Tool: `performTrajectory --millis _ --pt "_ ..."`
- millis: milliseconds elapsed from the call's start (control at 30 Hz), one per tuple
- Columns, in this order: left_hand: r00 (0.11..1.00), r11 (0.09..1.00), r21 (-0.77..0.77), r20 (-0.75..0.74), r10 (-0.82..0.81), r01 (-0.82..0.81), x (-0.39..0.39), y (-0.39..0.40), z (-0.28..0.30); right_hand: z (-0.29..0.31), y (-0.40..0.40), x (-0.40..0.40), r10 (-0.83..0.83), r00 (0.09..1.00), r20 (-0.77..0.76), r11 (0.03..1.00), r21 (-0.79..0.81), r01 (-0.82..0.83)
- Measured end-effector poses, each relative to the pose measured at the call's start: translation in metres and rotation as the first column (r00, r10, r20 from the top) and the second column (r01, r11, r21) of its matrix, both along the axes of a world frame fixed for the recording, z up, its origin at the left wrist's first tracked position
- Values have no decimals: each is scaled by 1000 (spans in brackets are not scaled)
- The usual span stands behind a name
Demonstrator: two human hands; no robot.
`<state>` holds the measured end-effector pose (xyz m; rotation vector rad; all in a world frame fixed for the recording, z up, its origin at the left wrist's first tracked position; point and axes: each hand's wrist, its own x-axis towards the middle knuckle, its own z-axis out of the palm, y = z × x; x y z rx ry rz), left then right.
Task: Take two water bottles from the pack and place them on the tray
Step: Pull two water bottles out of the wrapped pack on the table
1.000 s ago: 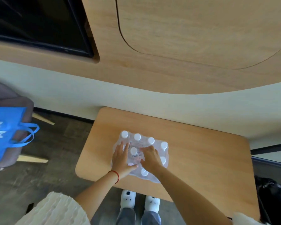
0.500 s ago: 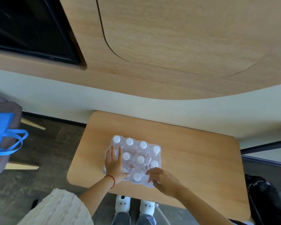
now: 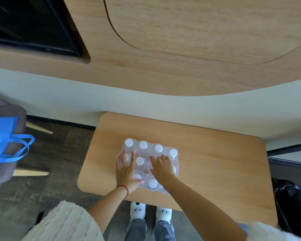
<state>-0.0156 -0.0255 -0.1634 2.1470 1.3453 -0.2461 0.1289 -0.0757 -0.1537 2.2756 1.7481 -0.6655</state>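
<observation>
A shrink-wrapped pack of water bottles [image 3: 150, 147] with white caps stands on the wooden table [image 3: 215, 162], left of its middle. My left hand [image 3: 126, 168] lies flat on the pack's left side, fingers spread over the caps. My right hand [image 3: 162, 166] rests on top of the pack at its centre-right, fingers curled down into the plastic wrap between the caps. Whether it pinches the wrap I cannot tell. No tray is in view.
A wall with a wood panel rises behind the table. A blue tote bag [image 3: 2, 150] sits on a grey seat at the left. A black bag [image 3: 292, 206] lies on the floor at the right. My white shoes [image 3: 137, 208] show below the table's near edge.
My right hand has come back from the pack's near right corner up onto its top. The left hand has stayed pressed on the left side. The view has shifted slightly.
</observation>
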Motion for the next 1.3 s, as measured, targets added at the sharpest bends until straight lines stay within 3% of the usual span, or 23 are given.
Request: performTrajectory --millis 167,333,667,700,767,867,967,1033,1100,1167,1267,1300 --pt "999 1000 0 29 13 -13 -3 1 2 -9 -1 -2 -51 998 40 998 37 49" --pt "999 1000 -6 51 15 -15 -3 2 3 11 -8 5 -122 974 -190 981 129 148" --pt "998 996 -71 50 -44 48 0 6 22 151 -8 21 -46 903 -428 889 395 233" --pt "992 989 -120 100 -77 88 1 8 31 168 -5 23 -36 893 -449 870 425 249" --pt "939 952 -252 335 -81 172 4 11 56 199 2 26 16 882 -471 848 473 237" --pt "740 838 -479 657 143 263 6 9 100 229 15 23 94 865 -493 849 494 189" --pt "696 840 -519 663 275 162 9 8 125 240 26 15 159 838 -523 829 531 174" --pt "661 899 -430 700 271 87 7 10 125 236 30 8 165 806 -569 817 536 211" --pt "645 930 -367 717 265 26 1 13 119 225 33 3 132 750 -648 808 509 297" --pt "628 929 -370 721 292 -8 -5 17 114 207 33 3 122 627 -769 801 450 395" --pt "598 894 -446 705 382 -44 -17 23 111 157 29 9 43 283 -958 744 219 631" --pt "590 889 -454 702 398 -60 -21 25 112 133 27 7 -45 214 -976 707 120 697"
